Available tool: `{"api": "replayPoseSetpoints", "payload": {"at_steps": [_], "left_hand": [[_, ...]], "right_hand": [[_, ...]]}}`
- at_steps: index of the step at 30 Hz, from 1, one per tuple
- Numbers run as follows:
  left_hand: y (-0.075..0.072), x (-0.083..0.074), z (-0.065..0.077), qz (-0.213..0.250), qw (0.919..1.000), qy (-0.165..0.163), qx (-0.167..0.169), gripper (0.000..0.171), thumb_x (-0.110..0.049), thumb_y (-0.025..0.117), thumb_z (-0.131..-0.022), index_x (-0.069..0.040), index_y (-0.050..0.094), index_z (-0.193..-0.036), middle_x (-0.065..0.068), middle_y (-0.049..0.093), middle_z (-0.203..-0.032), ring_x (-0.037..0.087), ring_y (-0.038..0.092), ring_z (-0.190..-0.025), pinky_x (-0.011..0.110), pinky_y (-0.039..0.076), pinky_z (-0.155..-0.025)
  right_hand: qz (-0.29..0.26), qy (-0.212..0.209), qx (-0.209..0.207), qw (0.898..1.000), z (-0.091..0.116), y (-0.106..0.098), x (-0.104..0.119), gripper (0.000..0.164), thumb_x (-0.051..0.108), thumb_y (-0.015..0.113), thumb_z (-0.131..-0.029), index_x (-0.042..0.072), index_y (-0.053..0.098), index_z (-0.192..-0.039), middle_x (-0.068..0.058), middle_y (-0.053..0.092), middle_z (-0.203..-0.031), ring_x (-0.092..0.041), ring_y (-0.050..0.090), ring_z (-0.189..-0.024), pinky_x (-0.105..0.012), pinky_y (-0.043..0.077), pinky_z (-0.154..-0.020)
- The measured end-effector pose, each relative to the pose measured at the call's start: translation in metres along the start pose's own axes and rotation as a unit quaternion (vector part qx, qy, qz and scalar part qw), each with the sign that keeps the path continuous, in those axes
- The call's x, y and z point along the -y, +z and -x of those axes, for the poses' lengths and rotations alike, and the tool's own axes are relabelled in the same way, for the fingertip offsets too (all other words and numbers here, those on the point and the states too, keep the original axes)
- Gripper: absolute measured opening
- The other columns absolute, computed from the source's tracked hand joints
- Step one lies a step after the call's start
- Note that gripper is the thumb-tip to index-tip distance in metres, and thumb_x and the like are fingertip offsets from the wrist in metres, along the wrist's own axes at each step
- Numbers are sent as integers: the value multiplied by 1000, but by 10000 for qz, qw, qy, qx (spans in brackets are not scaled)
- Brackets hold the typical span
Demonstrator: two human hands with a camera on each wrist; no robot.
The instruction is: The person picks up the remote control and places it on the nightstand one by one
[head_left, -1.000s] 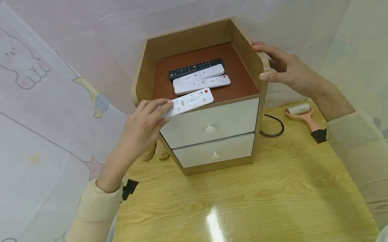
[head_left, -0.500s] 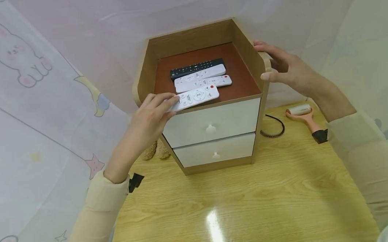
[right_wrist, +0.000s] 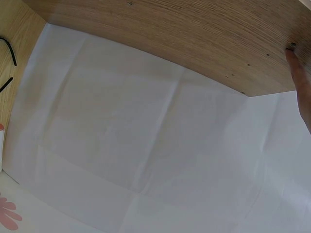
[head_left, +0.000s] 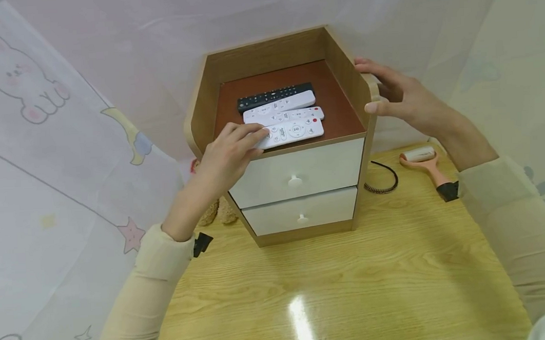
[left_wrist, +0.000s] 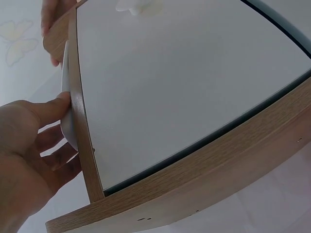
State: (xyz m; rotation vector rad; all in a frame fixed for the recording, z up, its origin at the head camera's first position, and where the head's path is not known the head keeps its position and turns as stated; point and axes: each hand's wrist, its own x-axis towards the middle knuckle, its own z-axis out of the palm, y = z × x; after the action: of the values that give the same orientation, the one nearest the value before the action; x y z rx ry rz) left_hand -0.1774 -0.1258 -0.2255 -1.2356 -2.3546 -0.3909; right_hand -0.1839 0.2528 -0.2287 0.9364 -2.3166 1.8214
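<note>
At the front edge of a small wooden cabinet [head_left: 311, 170], my left hand [head_left: 227, 154] grips the left end of a white remote control [head_left: 295, 131]. In the left wrist view the thumb lies on one face of that remote [left_wrist: 67, 119], with fingers on the other side. Behind it on the brown top lie a white remote with a red button [head_left: 304, 113], another white remote [head_left: 292, 101] and a black remote [head_left: 275, 95]. My right hand [head_left: 409, 98] rests against the cabinet's right side panel, its thumb at the front edge. One straight finger [right_wrist: 299, 77] touches the panel's outer face.
Two white drawers [head_left: 298, 212] with round knobs front the cabinet. Right of it on the wooden table [head_left: 352, 284] lie a black coiled band [head_left: 384, 189] and an orange-handled lint roller [head_left: 427, 162]. Fuzzy brown stuff [head_left: 227, 212] shows at the left. Printed fabric [head_left: 59, 165] hangs around.
My left hand has moved right and slightly up with the white remote, bringing it onto the cabinet top's front edge beside the other remotes. My right hand has stayed in place.
</note>
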Motion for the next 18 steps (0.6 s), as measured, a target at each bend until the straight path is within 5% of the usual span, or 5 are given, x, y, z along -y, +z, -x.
{"api": "replayPoseSetpoints", "payload": {"at_steps": [10, 18], "left_hand": [[2, 4, -3, -39, 9998, 141, -134, 33, -5, 67, -90, -5, 66, -123, 11, 63, -125, 29, 53, -111, 40, 48, -90], [4, 3, -5, -127, 9997, 91, -165, 33, -6, 66, -91, -7, 66, -124, 10, 63, -126, 32, 50, -112, 44, 46, -88]], "right_hand": [[372, 144, -30, 9992, 0, 0, 3, 68, -2, 59, -91, 19, 33, -151, 10, 17, -160, -25, 19, -145, -16, 28, -109], [153, -14, -41, 9999, -2, 1, 1, 68, -5, 58, -90, 16, 35, -150, 7, 18, -160, -19, 16, -146, -20, 22, -113]]}}
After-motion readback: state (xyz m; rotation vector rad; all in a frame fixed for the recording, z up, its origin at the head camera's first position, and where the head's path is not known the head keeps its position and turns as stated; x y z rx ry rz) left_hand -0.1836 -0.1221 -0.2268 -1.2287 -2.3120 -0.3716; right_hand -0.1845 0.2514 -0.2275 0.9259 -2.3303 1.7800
